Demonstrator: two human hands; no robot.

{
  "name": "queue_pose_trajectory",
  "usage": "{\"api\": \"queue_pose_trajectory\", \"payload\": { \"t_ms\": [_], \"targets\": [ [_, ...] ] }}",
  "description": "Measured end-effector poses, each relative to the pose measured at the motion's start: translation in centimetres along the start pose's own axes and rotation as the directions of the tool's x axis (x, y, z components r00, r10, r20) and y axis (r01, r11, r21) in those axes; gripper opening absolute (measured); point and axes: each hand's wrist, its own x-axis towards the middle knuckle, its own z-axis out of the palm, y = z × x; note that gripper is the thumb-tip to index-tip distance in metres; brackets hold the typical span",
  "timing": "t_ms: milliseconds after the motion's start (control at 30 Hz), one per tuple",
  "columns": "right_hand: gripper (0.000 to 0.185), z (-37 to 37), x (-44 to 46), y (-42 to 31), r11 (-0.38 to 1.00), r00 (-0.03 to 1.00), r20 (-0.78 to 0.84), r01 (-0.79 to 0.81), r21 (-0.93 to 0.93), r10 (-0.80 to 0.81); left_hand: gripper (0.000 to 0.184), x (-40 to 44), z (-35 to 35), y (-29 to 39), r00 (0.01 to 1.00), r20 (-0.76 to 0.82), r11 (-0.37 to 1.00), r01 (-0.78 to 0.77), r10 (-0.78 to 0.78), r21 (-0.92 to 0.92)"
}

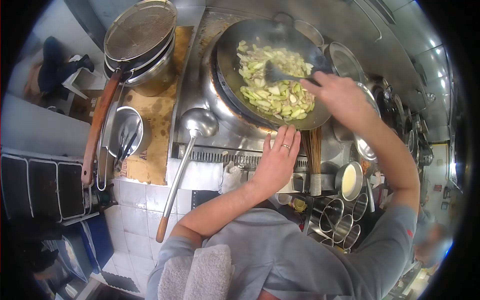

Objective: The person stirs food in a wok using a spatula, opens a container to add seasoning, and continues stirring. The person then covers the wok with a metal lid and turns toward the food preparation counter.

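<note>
A large dark wok (230, 52) sits on the steel stove, full of chopped pale-green vegetables (280, 102) mixed with small brownish pieces. My right hand (340, 95) reaches over the wok's right side, fingers closed round the handle of a dark spatula (273, 74). The spatula's broad head lies among the food. At the near rim of the wok is my left hand (280, 152), its fingers stretched forward and a ring on one of them. Whether those fingertips touch the rim I cannot tell.
A long-handled ladle (198, 122) lies left of the wok. Farther left are a strainer (142, 32) on stacked pots and a metal container (125, 132) with utensils. A bamboo brush (314, 155) and a bowl of pale-yellow liquid (349, 181) are at right. Another person's legs (57, 62) show far left.
</note>
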Motion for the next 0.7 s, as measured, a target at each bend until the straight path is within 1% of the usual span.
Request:
{"api": "queue_pose_trajectory", "payload": {
  "t_ms": [67,167,233,300,367,467,567,667,700],
  "targets": [
    [0.050,-2.0,-2.4,0.7,0.996,0.998,-0.039,-0.045,-0.074,0.042,0.069,0.0,0.0,0.1,1.000,0.008,1.000,-0.007,0.008,-0.005],
    [0.051,-2.9,-5.2,0.8,0.979,0.987,-0.040,-0.157,-0.129,0.153,0.071,-0.1,0.2,0.1,1.000,0.008,1.000,-0.024,0.024,-0.010],
    [0.050,-2.4,-5.1,0.1,0.988,0.985,-0.106,-0.144,-0.055,0.138,0.073,0.0,0.3,0.1,0.999,0.015,0.999,-0.034,0.034,-0.012],
    [0.051,-0.4,-3.3,-1.4,0.990,0.979,-0.152,-0.139,0.010,0.139,0.075,0.1,0.3,0.2,0.999,0.035,1.000,-0.022,0.023,-0.021],
    [0.052,2.8,-1.3,-2.7,0.995,0.983,-0.169,-0.068,0.067,0.079,0.076,0.0,0.4,0.0,0.999,0.050,1.000,-0.014,0.014,-0.005],
    [0.056,7.2,-2.2,-1.9,0.988,0.981,-0.163,0.121,0.101,-0.103,0.076,-0.1,-0.2,-0.3,0.995,0.094,0.999,-0.027,0.029,-0.025],
    [0.061,7.7,-6.6,2.0,0.991,0.985,-0.112,0.133,-0.003,-0.132,0.076,-0.2,-0.6,-0.3,0.993,0.119,0.998,-0.017,0.024,-0.058],
    [0.063,5.8,-10.0,4.2,1.000,0.996,-0.086,-0.010,-0.019,0.009,0.075,-0.1,-1.3,0.0,0.993,0.114,0.997,-0.010,0.019,-0.079],
    [0.061,5.0,-10.9,4.5,0.995,0.989,-0.109,-0.096,0.040,0.099,0.075,0.1,-1.4,0.0,0.994,0.109,0.997,-0.013,0.022,-0.082]
  ]
}}
